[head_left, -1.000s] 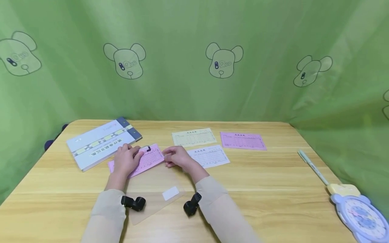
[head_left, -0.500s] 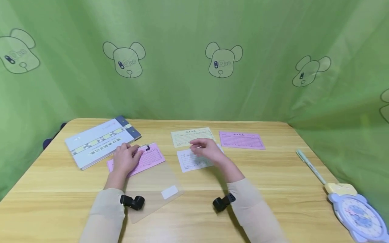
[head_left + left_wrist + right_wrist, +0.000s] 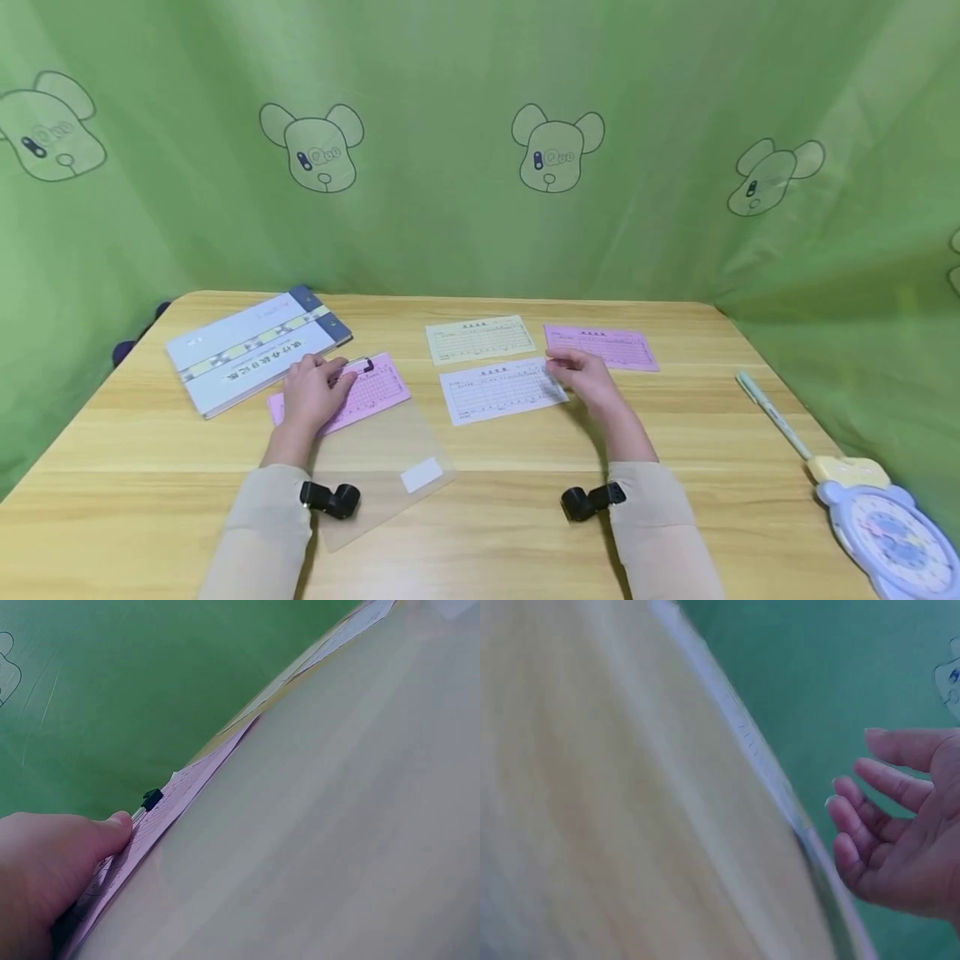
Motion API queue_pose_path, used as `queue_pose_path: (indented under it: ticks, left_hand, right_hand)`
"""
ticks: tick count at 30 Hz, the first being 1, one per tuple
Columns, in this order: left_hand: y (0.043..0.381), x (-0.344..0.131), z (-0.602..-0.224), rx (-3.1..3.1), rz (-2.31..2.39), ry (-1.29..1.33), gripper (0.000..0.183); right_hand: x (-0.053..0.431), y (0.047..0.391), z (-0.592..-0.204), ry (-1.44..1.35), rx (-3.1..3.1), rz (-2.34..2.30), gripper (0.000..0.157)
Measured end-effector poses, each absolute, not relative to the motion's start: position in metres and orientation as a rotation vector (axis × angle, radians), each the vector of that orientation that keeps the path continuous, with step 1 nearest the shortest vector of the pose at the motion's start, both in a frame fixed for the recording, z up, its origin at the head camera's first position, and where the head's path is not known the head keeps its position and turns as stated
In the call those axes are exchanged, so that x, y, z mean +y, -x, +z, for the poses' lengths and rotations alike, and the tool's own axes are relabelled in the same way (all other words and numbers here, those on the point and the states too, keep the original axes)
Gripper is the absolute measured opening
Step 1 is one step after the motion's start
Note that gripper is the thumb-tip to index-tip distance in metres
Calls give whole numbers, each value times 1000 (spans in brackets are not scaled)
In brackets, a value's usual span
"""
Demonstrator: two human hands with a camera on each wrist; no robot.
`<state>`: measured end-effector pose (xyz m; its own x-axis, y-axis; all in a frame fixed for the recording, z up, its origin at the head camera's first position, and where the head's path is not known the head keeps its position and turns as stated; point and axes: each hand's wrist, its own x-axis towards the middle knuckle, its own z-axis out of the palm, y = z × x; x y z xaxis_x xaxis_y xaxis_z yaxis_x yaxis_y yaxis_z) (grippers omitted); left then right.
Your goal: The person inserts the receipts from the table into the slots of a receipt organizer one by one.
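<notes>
In the head view my left hand grips the metal clip of a translucent clipboard, thumb over its near side. A pink printed form lies at the clip end, partly covered by that hand. The left wrist view shows the thumb at the clip, with its black end piece sticking out beyond the thumb. My right hand hovers over the right end of a white form. In the right wrist view its fingers are loosely bent and hold nothing.
Behind the white form lie a pale yellow-green form and another pink form. A blue-grey account book rests at the back left. On the right are a capped pen and a toy-like blue clock.
My right hand has left the pink form's right corner and moved right, across the white form to its right end. The left hand has stayed at the clip.
</notes>
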<state>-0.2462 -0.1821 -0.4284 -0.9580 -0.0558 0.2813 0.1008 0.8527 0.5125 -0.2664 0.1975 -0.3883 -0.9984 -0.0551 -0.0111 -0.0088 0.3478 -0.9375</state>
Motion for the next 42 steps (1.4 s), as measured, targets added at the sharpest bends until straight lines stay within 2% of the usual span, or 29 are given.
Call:
queue_pose_path:
  ticks: [8, 25, 42]
  left_hand:
    - [246, -180, -429, -2732, -802, 21, 40]
    - [246, -182, -429, -2738, -813, 1, 39]
    - [245, -181, -427, -2745, -821, -10, 39]
  right_hand:
    - [203, 271, -405, -40, 2655, -1645, 37]
    - [197, 275, -411, 259, 2946, -1088, 57]
    - [194, 270, -410, 252, 2985, -1082, 45]
